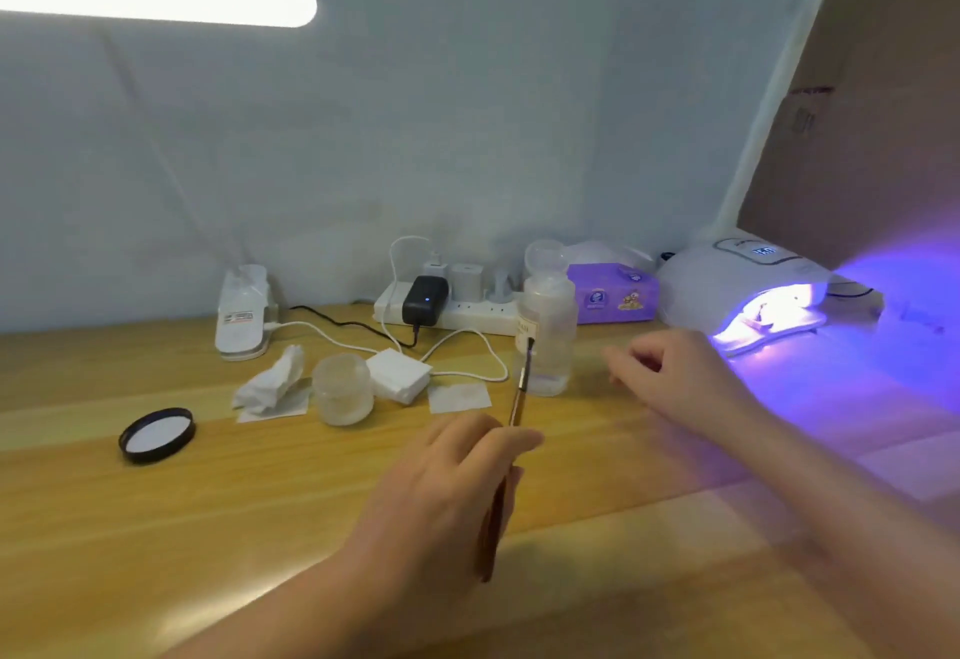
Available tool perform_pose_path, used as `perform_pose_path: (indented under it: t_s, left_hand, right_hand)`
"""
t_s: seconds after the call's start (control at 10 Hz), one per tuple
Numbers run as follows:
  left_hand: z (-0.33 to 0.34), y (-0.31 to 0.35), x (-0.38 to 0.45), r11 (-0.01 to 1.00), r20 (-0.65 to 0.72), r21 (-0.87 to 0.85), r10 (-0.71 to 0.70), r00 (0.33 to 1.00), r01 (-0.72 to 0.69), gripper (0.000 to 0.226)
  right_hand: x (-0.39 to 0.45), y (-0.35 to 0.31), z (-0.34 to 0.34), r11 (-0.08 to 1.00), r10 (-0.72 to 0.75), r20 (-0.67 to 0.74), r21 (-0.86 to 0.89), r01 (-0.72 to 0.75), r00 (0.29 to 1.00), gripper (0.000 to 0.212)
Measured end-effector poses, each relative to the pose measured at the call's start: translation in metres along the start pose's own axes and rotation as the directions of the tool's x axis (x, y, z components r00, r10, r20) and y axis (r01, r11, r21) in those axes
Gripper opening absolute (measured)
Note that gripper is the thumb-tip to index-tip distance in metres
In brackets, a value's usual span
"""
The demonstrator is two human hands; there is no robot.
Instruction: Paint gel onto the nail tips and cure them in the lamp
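Both forearms come in bare from the near edge, no sleeves reaching into sight. The left hand [447, 482] and the right hand [675, 372] carry no rings or watch (the right one is blurred). Fingernails look short, unpainted.

A wooden table [156, 528] is seen. At the far right a lit curing lamp [748, 295] is set, with a purple tissue box [613, 295] and a power strip [457, 313] to its left. Nearer, a black lid [157, 435], a crumpled tissue [272, 383], a frosted jar [344, 388], a pad stack [399, 375] and a clear bottle [548, 336] are laid out.
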State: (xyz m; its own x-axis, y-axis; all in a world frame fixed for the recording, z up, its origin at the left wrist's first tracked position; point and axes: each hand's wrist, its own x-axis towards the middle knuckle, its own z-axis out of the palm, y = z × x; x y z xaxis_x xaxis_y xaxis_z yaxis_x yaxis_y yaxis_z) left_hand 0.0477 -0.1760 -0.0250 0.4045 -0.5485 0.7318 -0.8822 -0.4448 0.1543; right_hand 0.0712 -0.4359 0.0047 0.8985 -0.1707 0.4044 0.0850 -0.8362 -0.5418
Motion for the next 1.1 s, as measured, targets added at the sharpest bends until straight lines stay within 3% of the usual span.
perform_pose_path:
  t_s: [0.1,0.2,0.3,0.4,0.5,0.8,0.9,1.0,1.1]
  left_hand:
    - [-0.045,-0.023,-0.03,0.98,0.055,0.137,-0.15,0.987,0.141,0.025]
    - [-0.079,-0.046,-0.054,0.918,0.232,0.336,-0.3,0.925,0.213,0.057]
    - [-0.098,-0.059,-0.067,0.824,0.343,0.563,-0.309,0.887,0.069,0.037]
    - [-0.105,-0.065,-0.075,0.804,0.398,0.595,-0.286,0.872,-0.008,0.034]
    - [-0.109,-0.063,-0.078,0.784,0.457,0.614,-0.263,0.849,-0.088,0.023]
    - [-0.101,-0.064,-0.082,0.812,0.421,0.583,-0.283,0.862,-0.019,0.039]
    - [-0.1,-0.064,-0.084,0.812,0.401,0.583,-0.303,0.864,0.014,0.042]
    - [-0.099,-0.065,-0.086,0.818,0.379,0.574,-0.314,0.87,0.045,0.041]
    - [-0.096,-0.067,-0.087,0.824,0.374,0.564,-0.317,0.872,0.057,0.04]
  right_hand:
    - [-0.002,-0.042,0.021,0.999,-0.027,0.267,-0.008,0.031,0.963,0.054]
    - [-0.002,-0.08,0.05,0.981,-0.069,0.439,-0.131,0.14,0.896,0.06]
    - [-0.002,-0.113,0.079,0.976,-0.113,0.483,-0.111,0.189,0.868,0.041]
    - [-0.005,-0.135,0.1,0.982,-0.141,0.503,-0.037,0.184,0.852,0.02]
    - [-0.01,-0.144,0.114,0.971,-0.187,0.46,-0.048,0.234,0.868,0.016]
    - [-0.024,-0.134,0.121,0.901,-0.365,0.379,-0.086,0.425,0.85,0.017]
    - [-0.027,-0.142,0.109,0.888,-0.369,0.421,-0.102,0.448,0.828,0.022]
    - [-0.02,-0.164,0.068,0.904,-0.401,0.25,0.262,0.337,0.882,0.02]
    - [-0.008,-0.186,-0.007,0.596,-0.41,-0.125,0.713,0.369,0.903,0.019]
